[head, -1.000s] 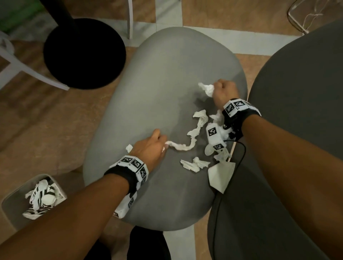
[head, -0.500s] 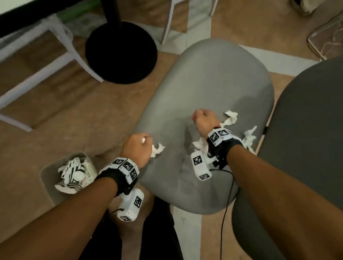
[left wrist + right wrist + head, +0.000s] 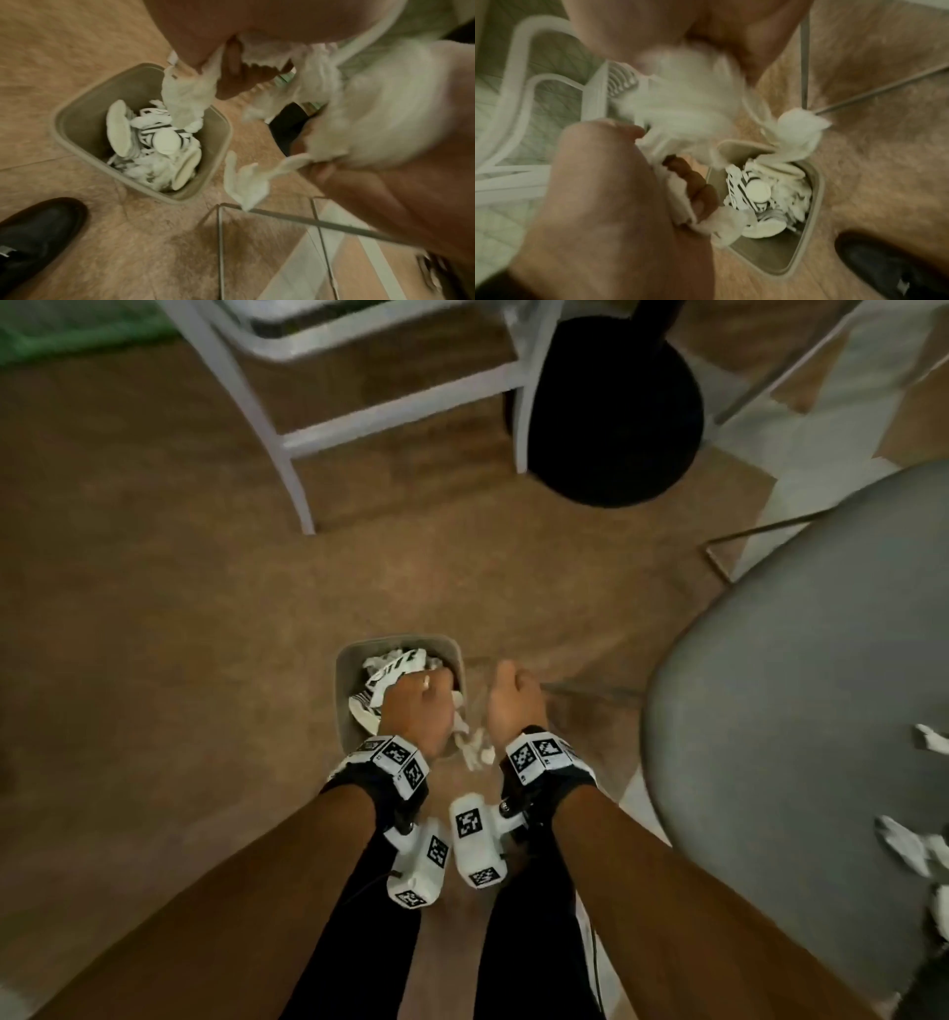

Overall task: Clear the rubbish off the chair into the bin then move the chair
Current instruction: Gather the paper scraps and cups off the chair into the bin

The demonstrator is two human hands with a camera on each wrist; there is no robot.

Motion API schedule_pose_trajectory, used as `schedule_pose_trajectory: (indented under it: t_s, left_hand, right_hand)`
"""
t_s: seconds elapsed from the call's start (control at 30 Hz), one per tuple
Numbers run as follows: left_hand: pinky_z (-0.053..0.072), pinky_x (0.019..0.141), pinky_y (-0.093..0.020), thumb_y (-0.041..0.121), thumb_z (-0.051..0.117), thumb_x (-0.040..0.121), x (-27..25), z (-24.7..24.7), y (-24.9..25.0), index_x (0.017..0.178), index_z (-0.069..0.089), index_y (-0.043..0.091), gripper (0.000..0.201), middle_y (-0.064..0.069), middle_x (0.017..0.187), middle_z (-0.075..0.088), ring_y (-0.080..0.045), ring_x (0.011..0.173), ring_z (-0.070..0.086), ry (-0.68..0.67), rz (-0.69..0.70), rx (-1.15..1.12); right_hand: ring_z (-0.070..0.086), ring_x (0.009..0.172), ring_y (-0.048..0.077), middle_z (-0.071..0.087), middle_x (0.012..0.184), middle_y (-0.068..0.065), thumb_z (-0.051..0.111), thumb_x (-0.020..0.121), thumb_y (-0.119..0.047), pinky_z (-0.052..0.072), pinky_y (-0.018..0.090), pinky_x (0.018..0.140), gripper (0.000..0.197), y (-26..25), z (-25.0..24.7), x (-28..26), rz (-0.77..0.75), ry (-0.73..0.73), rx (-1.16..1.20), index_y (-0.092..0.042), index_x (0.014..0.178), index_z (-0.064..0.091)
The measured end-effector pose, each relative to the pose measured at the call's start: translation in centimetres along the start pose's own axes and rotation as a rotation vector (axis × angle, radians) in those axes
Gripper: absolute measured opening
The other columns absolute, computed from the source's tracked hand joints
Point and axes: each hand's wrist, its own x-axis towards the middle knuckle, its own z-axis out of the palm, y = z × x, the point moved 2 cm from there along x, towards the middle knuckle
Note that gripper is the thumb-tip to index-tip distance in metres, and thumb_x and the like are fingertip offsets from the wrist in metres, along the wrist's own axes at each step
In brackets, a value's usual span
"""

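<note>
White frame [image 3: 287, 439], blk base [image 3: 611, 413] — nr bin [image 3: 344, 690].

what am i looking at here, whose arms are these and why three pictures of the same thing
These are a person's own arms, wearing cameras. One picture comes from a head camera looking down; the other two come from cameras strapped to each wrist. The left hand and right hand each grip white crumpled tissue at a small floor bin already holding paper rubbish. A few scraps remain on the grey chair seat at the right. The black blocks with square patterns on the wrists are tracking markers.
</note>
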Motion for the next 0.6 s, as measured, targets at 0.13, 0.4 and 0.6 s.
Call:
schedule_pose_trajectory:
  t_s: [0.13, 0.4, 0.6]
  left_hand:
    - [0.04, 0.088, -0.04, 0.041, 0.041, 0.093, 3.2, -2.1, -5.1, 0.115, 0.057, 0.008, 0.043, -0.011, 0.119, 0.061, -0.032, 0.11, 0.055, -0.049, -0.145, -0.151]
    - [0.038, 0.105, -0.045, 0.045, 0.041, 0.07, 7.5, -2.8, -11.7, 0.113, 0.059, 0.02, 0.053, 0.003, 0.122, 0.06, -0.022, 0.113, 0.053, -0.244, -0.15, -0.127]
    - [0.039, 0.109, -0.037, 0.039, 0.055, 0.082, 6.3, -3.2, -9.2, 0.138, 0.051, 0.02, 0.059, -0.003, 0.142, 0.054, -0.024, 0.128, 0.052, -0.182, -0.145, 0.087]
  right_hand:
    - [0.054, 0.118, 0.03, 0.057, 0.126, 0.011, 0.039, 0.098, -0.023, 0.038, 0.031, 0.094, 0.038, 1.0, 6.7, 2.6, 0.122, -0.12, 0.05, -0.005, 0.129, 0.052]
    - [0.047, 0.134, 0.028, 0.048, 0.146, 0.0, 0.043, 0.092, -0.019, 0.037, 0.035, 0.108, 0.062, 4.4, 12.3, 5.3, 0.049, -0.28, -0.117, -0.027, 0.152, 0.033]
    - [0.062, 0.108, 0.023, 0.067, 0.116, 0.003, 0.055, 0.093, -0.02, 0.046, 0.028, 0.091, 0.036, 4.5, 7.3, 4.3, -0.005, -0.166, -0.046, -0.021, 0.128, 0.06]
